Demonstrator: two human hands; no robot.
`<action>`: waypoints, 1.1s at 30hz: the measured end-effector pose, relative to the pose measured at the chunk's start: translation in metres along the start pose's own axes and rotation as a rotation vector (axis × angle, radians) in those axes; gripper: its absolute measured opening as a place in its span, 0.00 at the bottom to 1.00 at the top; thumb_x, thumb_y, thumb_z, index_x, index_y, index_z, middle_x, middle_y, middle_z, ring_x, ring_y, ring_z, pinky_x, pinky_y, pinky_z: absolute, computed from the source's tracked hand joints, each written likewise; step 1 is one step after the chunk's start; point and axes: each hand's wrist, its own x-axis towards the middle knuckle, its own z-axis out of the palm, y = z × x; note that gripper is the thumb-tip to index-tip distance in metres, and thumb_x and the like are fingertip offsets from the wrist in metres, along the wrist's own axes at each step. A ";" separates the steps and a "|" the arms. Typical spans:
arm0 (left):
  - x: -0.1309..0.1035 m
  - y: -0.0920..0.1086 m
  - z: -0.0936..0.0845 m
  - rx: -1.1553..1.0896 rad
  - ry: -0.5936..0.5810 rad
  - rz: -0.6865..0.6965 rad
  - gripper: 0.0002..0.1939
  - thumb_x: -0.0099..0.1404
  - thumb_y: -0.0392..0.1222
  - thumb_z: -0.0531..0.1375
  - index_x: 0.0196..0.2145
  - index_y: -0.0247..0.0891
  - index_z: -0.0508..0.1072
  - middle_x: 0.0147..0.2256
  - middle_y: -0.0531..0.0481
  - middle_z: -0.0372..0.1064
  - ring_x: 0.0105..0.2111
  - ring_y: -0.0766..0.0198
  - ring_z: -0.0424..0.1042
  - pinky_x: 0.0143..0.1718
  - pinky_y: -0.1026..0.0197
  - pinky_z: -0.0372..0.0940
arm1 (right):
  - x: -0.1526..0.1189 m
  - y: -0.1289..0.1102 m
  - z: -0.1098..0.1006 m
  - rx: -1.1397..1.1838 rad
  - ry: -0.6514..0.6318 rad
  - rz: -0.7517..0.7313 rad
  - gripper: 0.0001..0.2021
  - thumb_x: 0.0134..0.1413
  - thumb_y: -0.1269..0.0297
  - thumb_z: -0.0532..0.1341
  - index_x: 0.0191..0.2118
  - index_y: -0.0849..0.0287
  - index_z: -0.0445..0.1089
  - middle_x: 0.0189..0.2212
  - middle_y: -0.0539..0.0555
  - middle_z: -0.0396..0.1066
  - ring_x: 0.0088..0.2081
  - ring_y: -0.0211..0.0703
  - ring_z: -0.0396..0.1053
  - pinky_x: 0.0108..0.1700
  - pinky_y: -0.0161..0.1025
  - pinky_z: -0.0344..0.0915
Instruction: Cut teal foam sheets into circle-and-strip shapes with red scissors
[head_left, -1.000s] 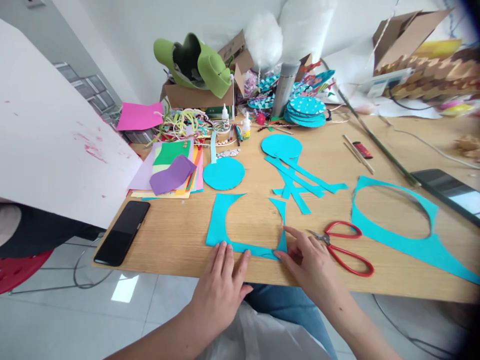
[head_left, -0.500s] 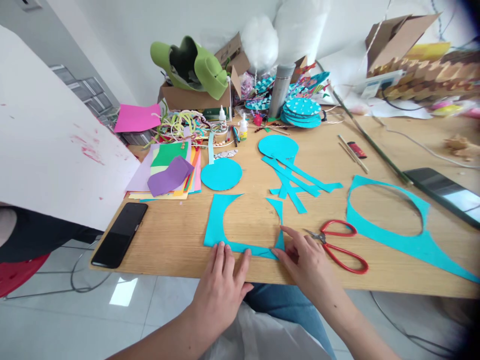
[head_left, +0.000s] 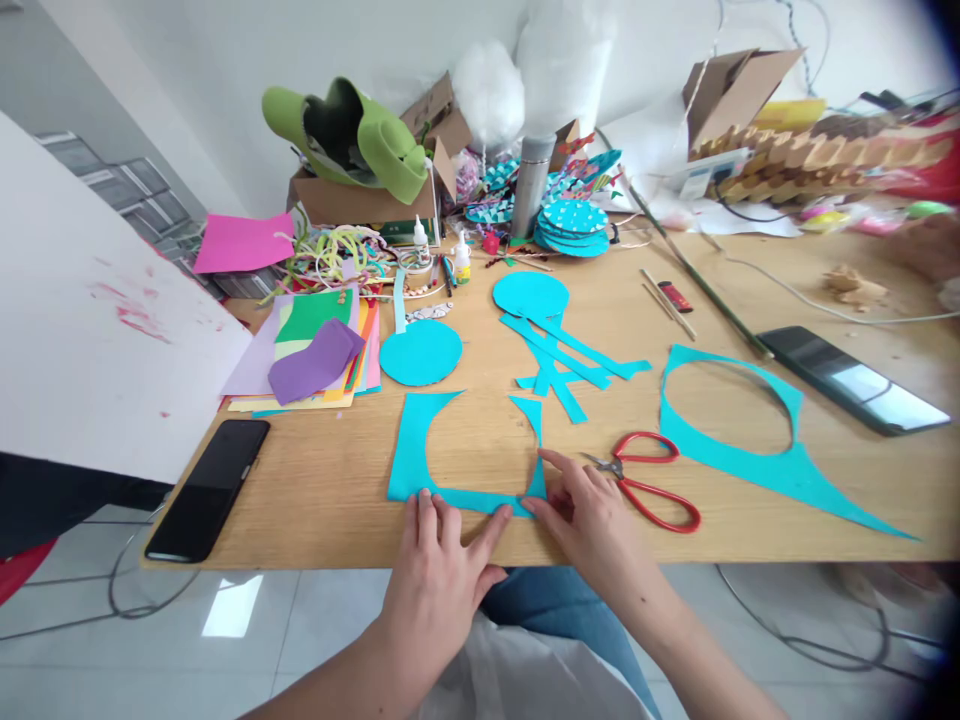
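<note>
A blue sheet with a large round cut-out (head_left: 409, 450) lies flat near the table's front edge. My left hand (head_left: 442, 560) rests with spread fingertips on its lower edge. The thumb and forefinger of my right hand (head_left: 592, 515) touch its lower right corner, apart from each other. Red-handled scissors (head_left: 652, 485) lie just right of my right hand. Beyond the sheet are a blue disc (head_left: 421, 352) and, to its right, another blue disc (head_left: 531, 294) with several blue strips (head_left: 559, 355) below it.
A black phone (head_left: 210, 490) lies at the left front, below stacked coloured paper (head_left: 315, 360). Another blue offcut (head_left: 735, 450), a second phone (head_left: 847, 378) and a long green stick (head_left: 697, 270) lie right. Glue bottles (head_left: 462, 262) and a flask (head_left: 532, 185) stand behind. Another person's hand (head_left: 926, 245) is at far right.
The view has shifted to the right, so the table's things appear further left. Another person's hand has come into view at the far right. My hands keep nearly the same hold on the sheet.
</note>
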 end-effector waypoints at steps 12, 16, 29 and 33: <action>0.001 0.001 0.001 -0.006 -0.016 0.003 0.42 0.58 0.63 0.56 0.64 0.59 0.40 0.43 0.42 0.62 0.49 0.45 0.64 0.50 0.41 0.61 | -0.007 0.008 -0.016 0.261 -0.097 0.053 0.20 0.59 0.62 0.57 0.56 0.57 0.59 0.29 0.51 0.70 0.34 0.45 0.69 0.37 0.42 0.66; 0.000 0.001 0.002 -0.008 -0.021 0.002 0.43 0.58 0.63 0.56 0.65 0.58 0.39 0.43 0.42 0.62 0.49 0.45 0.64 0.50 0.41 0.61 | -0.006 0.004 -0.010 0.162 -0.040 0.025 0.18 0.58 0.64 0.57 0.54 0.59 0.61 0.26 0.51 0.68 0.33 0.46 0.67 0.37 0.44 0.65; 0.000 0.004 0.004 -0.021 -0.025 0.007 0.45 0.57 0.62 0.57 0.65 0.58 0.38 0.43 0.43 0.63 0.50 0.45 0.65 0.51 0.38 0.60 | -0.007 -0.001 -0.007 0.068 -0.005 -0.020 0.22 0.58 0.67 0.56 0.58 0.60 0.57 0.25 0.50 0.66 0.33 0.46 0.64 0.38 0.44 0.64; 0.002 0.006 0.004 -0.026 -0.012 -0.007 0.47 0.55 0.62 0.59 0.64 0.60 0.35 0.43 0.43 0.62 0.49 0.45 0.65 0.50 0.37 0.60 | -0.007 -0.001 -0.006 0.057 0.003 -0.026 0.21 0.58 0.67 0.56 0.57 0.60 0.58 0.25 0.51 0.66 0.33 0.47 0.64 0.37 0.44 0.64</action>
